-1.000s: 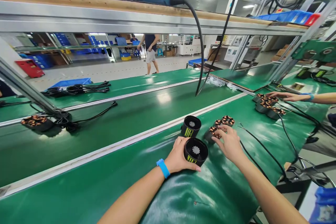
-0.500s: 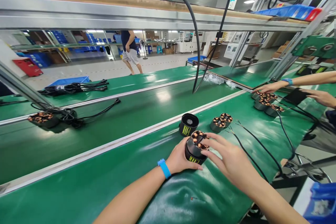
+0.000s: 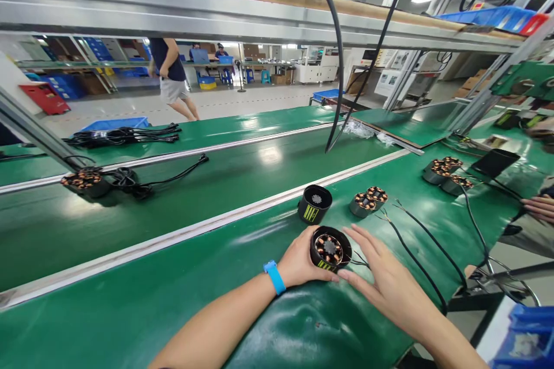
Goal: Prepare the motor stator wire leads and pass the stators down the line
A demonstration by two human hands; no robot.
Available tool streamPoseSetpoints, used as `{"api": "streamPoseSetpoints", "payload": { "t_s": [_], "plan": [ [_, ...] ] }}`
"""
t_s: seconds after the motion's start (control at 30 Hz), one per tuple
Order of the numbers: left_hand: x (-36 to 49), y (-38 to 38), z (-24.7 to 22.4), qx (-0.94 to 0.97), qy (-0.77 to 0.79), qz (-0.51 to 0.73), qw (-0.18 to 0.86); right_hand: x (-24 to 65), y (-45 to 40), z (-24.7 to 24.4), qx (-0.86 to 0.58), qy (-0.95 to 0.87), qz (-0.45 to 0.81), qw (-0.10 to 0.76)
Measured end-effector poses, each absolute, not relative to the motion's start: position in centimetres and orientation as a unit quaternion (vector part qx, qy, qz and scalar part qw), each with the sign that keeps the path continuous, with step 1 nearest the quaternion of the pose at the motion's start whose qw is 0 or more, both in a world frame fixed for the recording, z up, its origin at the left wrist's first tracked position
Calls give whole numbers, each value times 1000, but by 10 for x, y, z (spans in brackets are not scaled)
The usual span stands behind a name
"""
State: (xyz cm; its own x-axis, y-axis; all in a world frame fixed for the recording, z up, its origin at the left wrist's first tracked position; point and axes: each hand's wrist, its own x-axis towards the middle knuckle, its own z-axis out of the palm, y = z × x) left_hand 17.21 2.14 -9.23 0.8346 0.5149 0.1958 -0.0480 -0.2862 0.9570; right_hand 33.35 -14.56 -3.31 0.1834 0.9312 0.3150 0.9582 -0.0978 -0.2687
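Note:
My left hand [image 3: 299, 258] is wrapped round a black motor housing [image 3: 318, 256] with a yellow-green striped label. A copper-wound stator [image 3: 328, 245] sits down inside its rim, and thin wires [image 3: 360, 259] stick out on the right. Beside that rim is my right hand [image 3: 381, 277], thumb and fingers apart, holding nothing; whether a fingertip touches the housing I cannot tell. Just behind stands a second black housing [image 3: 315, 205] with no copper windings showing inside. Two loose stators [image 3: 367, 200] rest together to the right of it.
Black cables [image 3: 415, 265] with bared ends lie on the green mat at right. More stators [image 3: 445, 173] stand farther off, near a co-worker's hand [image 3: 539, 207]. A pale rail [image 3: 208, 230] crosses the bench. Overhead is a shelf beam [image 3: 173, 6] with a hanging cable [image 3: 340, 57].
The stator has gone from standing proud of the housing to sitting inside it. My right fingers have come off its top and spread beside it. A co-worker's hands have drawn back from the far stators.

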Motion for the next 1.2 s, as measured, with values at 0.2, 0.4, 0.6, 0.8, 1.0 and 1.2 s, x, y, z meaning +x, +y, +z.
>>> {"api": "streamPoseSetpoints", "payload": {
  "t_s": [0.2, 0.4, 0.6, 0.8, 1.0, 1.2],
  "plan": [
    [167, 25, -92, 806, 136, 242, 522, 354, -203, -75, -799, -510, 195, 251],
    [166, 24, -95, 810, 133, 258, 509, 350, -204, -66, -795, -478, 136, 347],
    [175, 62, -83, 756, 256, 394, 455, 403, -164, -59, -780, -531, -157, 290],
    [214, 125, -88, 775, 233, 301, 504, 452, -81, -67, -814, -526, -202, 140],
    [238, 124, -97, 770, 130, 262, 566, 451, -63, -73, -800, -517, -193, 236],
    [254, 114, -103, 776, 120, 200, 585, 415, -75, -12, -751, -572, -116, 309]
  ]
}}
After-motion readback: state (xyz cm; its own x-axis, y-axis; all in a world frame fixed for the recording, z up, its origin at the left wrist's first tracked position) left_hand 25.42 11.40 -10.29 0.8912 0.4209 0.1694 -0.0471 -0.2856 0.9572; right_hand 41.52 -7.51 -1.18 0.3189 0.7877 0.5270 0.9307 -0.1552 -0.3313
